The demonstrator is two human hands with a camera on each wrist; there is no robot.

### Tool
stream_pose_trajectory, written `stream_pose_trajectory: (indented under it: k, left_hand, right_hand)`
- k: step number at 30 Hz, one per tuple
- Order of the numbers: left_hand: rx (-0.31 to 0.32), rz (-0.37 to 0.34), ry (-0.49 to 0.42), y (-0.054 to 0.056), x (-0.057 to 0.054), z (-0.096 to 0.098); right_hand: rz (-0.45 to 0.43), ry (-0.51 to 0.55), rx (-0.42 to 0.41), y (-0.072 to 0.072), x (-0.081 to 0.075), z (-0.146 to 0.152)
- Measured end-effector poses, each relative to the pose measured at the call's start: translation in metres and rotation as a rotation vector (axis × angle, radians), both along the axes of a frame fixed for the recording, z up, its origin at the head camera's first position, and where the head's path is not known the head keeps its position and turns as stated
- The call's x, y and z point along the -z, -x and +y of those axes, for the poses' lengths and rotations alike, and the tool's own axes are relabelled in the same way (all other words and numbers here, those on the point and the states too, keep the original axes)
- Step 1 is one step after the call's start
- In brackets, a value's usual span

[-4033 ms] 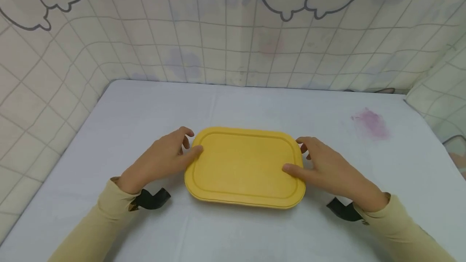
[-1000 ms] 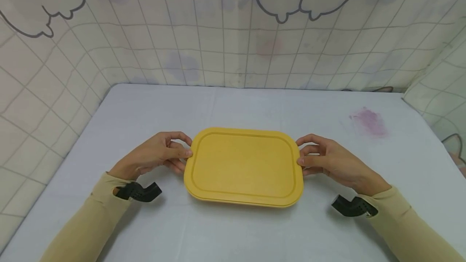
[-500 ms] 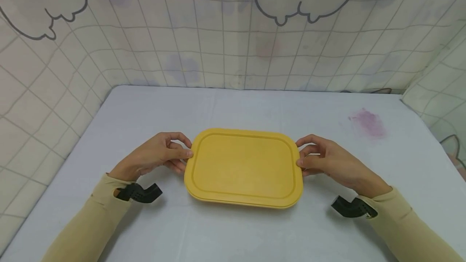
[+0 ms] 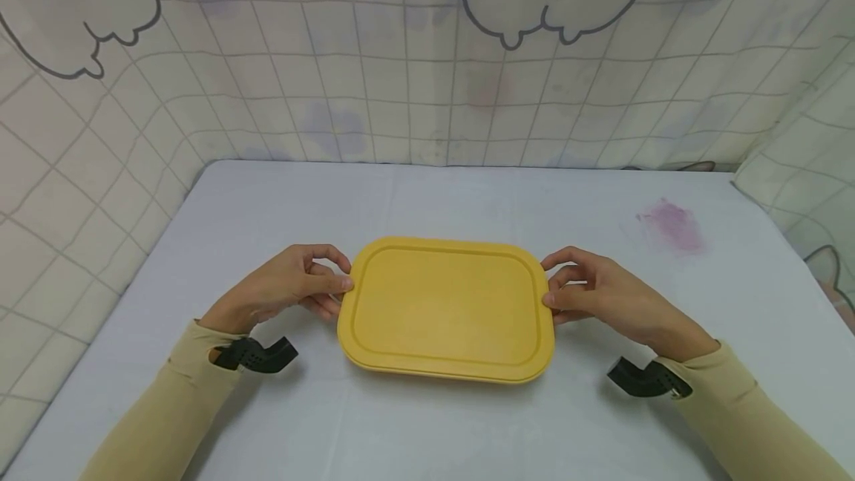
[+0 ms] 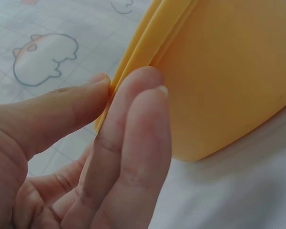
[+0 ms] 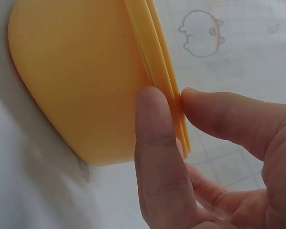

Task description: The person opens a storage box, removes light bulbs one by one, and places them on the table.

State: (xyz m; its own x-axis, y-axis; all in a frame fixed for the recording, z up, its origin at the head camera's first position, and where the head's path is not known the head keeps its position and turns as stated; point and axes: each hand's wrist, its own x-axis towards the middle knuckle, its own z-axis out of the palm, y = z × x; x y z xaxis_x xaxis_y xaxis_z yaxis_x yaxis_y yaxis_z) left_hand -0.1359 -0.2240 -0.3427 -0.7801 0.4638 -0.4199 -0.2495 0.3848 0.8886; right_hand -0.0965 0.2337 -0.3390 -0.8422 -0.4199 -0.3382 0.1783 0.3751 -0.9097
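Observation:
A yellow lidded container (image 4: 445,309), rectangular with rounded corners, sits on the white-covered table, its flat lid facing up. At its left end my left hand (image 4: 283,284) pinches the rim. The left wrist view has the thumb on the lid's edge (image 5: 148,36) and fingertips under the lip, against the container's side wall (image 5: 229,86). My right hand (image 4: 608,299) grips the opposite end in the same way, thumb at the lid edge (image 6: 157,52) and fingers below it along the wall (image 6: 81,71). The lid hides the inside.
White cloth covers the table (image 4: 427,429). A pinkish stain (image 4: 675,227) marks it at the right. Grid-patterned curtains (image 4: 414,80) with cartoon outlines hang behind and at both sides. Black curved wrist mounts (image 4: 257,355) stick out from the beige sleeves (image 4: 160,407).
Four seconds ago both thumbs lay on top of the lid; now they are at its end edges, with the fingers lower at the sides. Over the last second the hands and container hold still.

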Motion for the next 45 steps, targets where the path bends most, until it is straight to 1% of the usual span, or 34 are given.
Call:
stream_pose_trajectory:
  k: [9,13,20,24,29,36,42,45]
  left_hand:
    - [0.023,0.001,0.001,0.000,-0.001,0.000]
    - [0.018,0.005,0.004,-0.001,-0.002,-0.001]
    - [0.021,0.006,-0.023,-0.001,-0.005,0.000]
    - [0.019,0.005,-0.045,-0.001,-0.004,0.001]
    - [0.009,0.007,-0.062,-0.001,-0.006,0.002]
    - [-0.013,0.039,-0.058,-0.004,-0.014,0.007]
    - [-0.022,0.040,-0.066,-0.005,-0.016,0.009]
    - [-0.023,0.044,-0.073,-0.008,-0.018,0.010]
  right_hand:
    - [0.005,-0.016,-0.001,0.000,-0.003,0.001]
    - [0.002,-0.005,-0.007,0.000,-0.003,0.001]
    - [-0.001,0.008,0.003,0.000,-0.005,0.001]
    - [-0.004,0.022,0.008,0.000,-0.006,0.002]
    - [-0.013,0.060,0.017,0.001,-0.005,0.002]
    - [-0.010,0.035,0.060,0.001,-0.010,0.005]
    - [0.005,0.103,0.059,0.001,-0.010,0.008]
    - [0.018,0.103,0.059,0.001,-0.012,0.009]
